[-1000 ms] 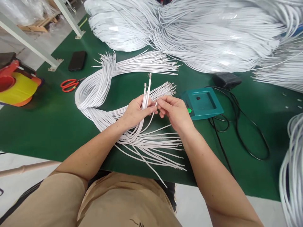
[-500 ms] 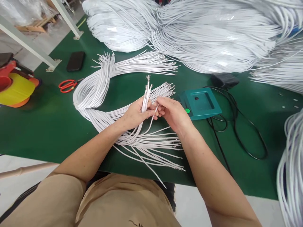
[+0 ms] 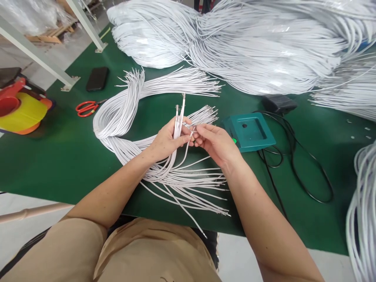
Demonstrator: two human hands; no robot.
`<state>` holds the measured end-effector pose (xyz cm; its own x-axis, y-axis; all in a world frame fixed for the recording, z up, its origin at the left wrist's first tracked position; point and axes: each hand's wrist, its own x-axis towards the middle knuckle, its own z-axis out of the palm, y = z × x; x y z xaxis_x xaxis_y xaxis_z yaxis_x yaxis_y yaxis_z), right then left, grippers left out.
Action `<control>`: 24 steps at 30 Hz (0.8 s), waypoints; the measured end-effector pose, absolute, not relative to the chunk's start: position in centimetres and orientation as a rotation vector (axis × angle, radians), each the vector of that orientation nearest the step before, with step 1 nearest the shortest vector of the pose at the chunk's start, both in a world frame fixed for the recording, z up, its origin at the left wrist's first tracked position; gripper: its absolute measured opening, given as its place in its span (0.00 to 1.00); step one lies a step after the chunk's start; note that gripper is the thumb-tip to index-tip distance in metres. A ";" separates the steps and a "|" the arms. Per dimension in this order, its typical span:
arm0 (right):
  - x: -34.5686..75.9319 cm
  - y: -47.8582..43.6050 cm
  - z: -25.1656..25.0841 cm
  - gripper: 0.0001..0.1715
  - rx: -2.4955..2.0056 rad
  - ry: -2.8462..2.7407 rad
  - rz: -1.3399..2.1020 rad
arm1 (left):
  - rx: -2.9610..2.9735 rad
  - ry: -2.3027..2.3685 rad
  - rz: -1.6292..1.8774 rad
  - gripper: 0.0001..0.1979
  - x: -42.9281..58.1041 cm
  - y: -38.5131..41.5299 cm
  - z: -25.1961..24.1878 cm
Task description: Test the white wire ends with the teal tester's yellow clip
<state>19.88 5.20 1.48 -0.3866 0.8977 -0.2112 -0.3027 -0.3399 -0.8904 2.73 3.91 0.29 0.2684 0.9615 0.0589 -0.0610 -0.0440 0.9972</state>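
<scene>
My left hand (image 3: 170,139) is closed around several white cables (image 3: 179,125), whose stripped ends point up and away from me. Between its thumb and fingers one more cable (image 3: 186,152) comes forward toward the right. The fingertips of my right hand (image 3: 216,141) pinch the tip of that single cable, close to my left thumb; fine strands show there, partly hidden by the fingers. Under my hands lies a looped bundle of white cables (image 3: 114,113), with loose ends fanned out (image 3: 202,182) toward the right.
Large heaps of white cable (image 3: 264,51) fill the back of the green table (image 3: 53,164). Right of my hands sits a teal device (image 3: 249,131) with a black cord (image 3: 293,156). Red-handled scissors (image 3: 87,108), a black phone-like object (image 3: 97,78) and a yellow-and-red tape dispenser-like item (image 3: 25,111) are at left.
My right fingers have shifted slightly at the tip of the single cable, where strands now show spread. The held cables in my left hand stand a little straighter. The view has tilted slightly.
</scene>
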 end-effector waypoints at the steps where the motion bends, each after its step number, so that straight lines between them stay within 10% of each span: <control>1: 19.8 5.1 1.5 0.15 -0.973 -1.071 1.757 | 1.330 0.928 1.059 0.21 2.7 3.9 0.2; 13: 20.5 5.1 0.9 0.15 -1.207 -2.389 -0.101 | 0.811 0.927 0.936 0.23 3.0 4.2 -0.1; 24: 23.2 6.7 1.2 0.11 -1.430 -2.521 -0.043 | 1.168 1.159 0.969 0.20 3.9 4.7 -1.7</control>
<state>23.17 6.73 1.20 -0.4908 0.8421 0.2236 0.8492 0.5197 -0.0932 3.91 4.69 -1.67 0.1659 0.9733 -0.1586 0.0160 0.1582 0.9873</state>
